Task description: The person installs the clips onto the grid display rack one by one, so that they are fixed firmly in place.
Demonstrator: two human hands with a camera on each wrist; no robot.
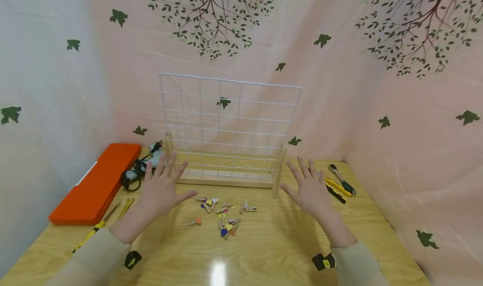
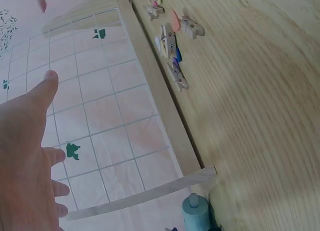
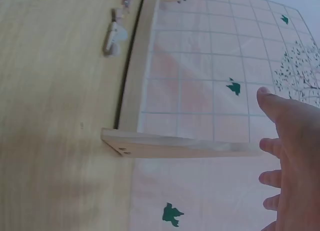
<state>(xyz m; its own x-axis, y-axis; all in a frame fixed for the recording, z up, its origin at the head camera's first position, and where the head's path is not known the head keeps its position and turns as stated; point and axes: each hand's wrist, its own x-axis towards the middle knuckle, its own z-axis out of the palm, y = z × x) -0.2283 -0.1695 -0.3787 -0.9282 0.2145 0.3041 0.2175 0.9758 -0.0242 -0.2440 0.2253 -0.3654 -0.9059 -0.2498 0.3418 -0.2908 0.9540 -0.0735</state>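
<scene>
There's the wire grid point(image 1: 239, 117), standing up in its wooden stand point(image 1: 226, 182) at the back of the counter point(image 1: 271, 252), between two raised hands. On the near side of the stand, a scatter of clothespins point(image 1: 222, 210) lies loose, little coloured hearts point(image 1: 228, 227) on them, yellow, blue, white and more; one pin with an orange heart point(image 1: 198, 221) sits just apart on the left.

And look at the hands! The left hand point(image 1: 162, 191) is up by the grid's left end, its grip wide, fingers fanned, thumb stretched towards the middle. Across from it, the right hand point(image 1: 310, 189) shows a wide grip too, thumb turned inward, near the stand's right end post point(image 1: 279, 172). Both hover over the counter.

Past the left hand comes a pale blue corded tool point(image 1: 158, 158), right beside a flat orange case point(image 1: 96, 185). Nearer the person, a yellow-handled screwdriver point(image 1: 90, 235) and a yellow wrench point(image 1: 126, 206) lie next to that case. Out right, a ratchet point(image 1: 341, 180) lies beside a yellow-and-black tool point(image 1: 338, 187), partly hidden behind the right hand. Round it all, pale pink cloth point(image 1: 332, 89), patterned with leafy branches and dark green shapes.
</scene>
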